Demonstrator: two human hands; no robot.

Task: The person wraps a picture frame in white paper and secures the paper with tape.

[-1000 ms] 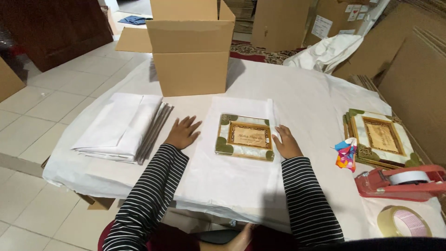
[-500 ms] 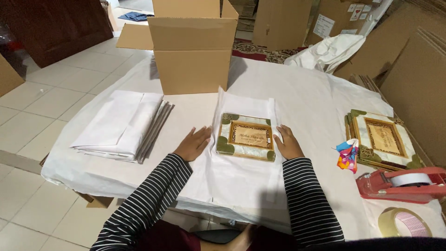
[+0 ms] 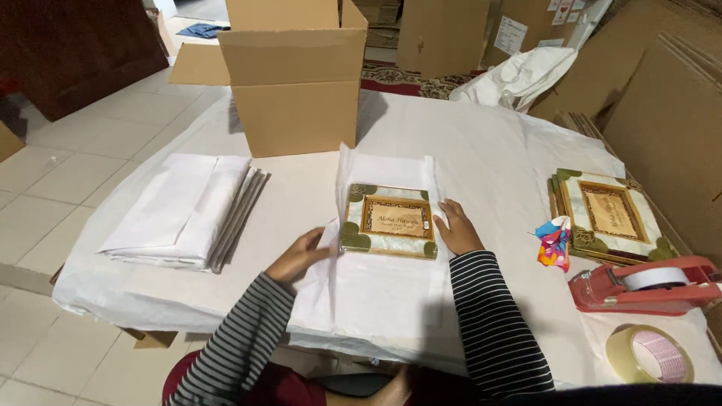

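A framed plaque (image 3: 391,219) with a brown centre and green corner leaves lies on a sheet of white wrapping paper (image 3: 376,301) in front of me. My left hand (image 3: 298,256) grips the paper's left edge and lifts it up against the frame's left side. My right hand (image 3: 456,228) rests flat on the paper at the frame's right edge, fingers touching the frame. Both sleeves are black-and-white striped.
An open cardboard box (image 3: 295,75) stands behind the frame. A stack of folded white paper (image 3: 184,210) lies at the left. On the right are a pile of similar frames (image 3: 608,214), a colourful small item (image 3: 555,242), a red tape dispenser (image 3: 645,284) and a tape roll (image 3: 650,355).
My left hand has moved right from flat on the table, caught the paper's left edge and raised it toward the frame. My right hand has stayed at the frame's right edge.
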